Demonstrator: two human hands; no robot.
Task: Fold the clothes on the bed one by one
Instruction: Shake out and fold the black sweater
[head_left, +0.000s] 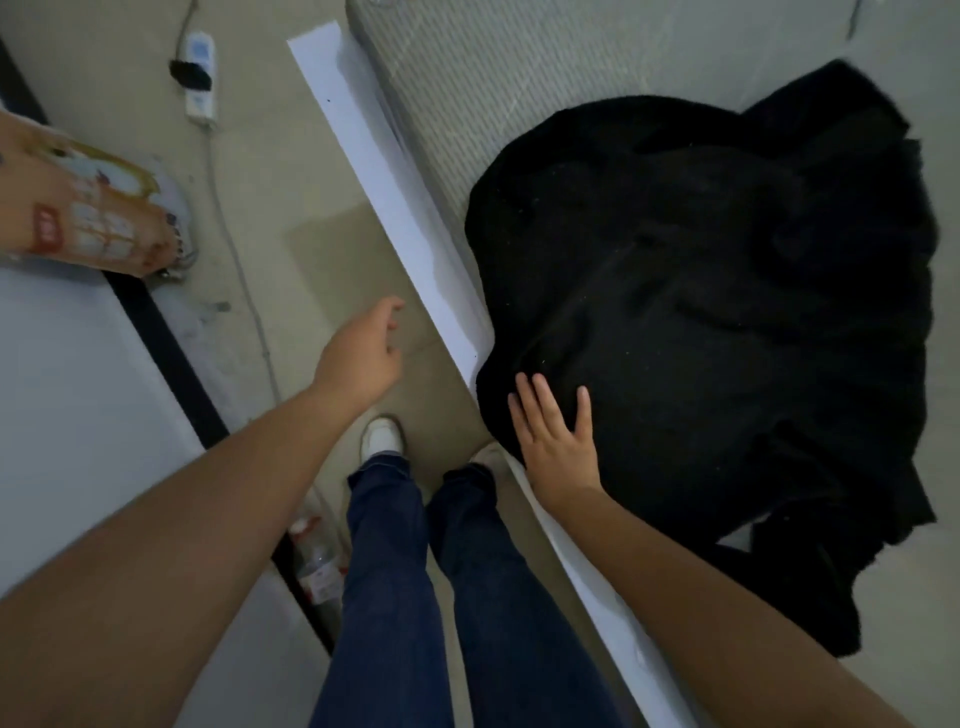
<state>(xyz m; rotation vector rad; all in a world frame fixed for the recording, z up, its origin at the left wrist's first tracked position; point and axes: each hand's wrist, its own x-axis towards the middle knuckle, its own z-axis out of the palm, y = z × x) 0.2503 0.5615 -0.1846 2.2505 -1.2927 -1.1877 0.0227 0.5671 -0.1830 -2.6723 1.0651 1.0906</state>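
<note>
Head view, looking down: a black garment (701, 322) is being shown heaped on the bed (498, 78), its near edge hanging over the white bed frame (384, 192). The right hand (558, 441) is being pressed flat on that edge, fingers spread, gripping nothing. The left hand (361, 358) is being held over the floor, loosely open and empty. With only one palm pinning it, the overhanging cloth is likely to slide off when pulled. No containers are visible, so no contents can be told.

Black garment (701, 312), white bed frame (374, 171), blue jeans (389, 571).
</note>
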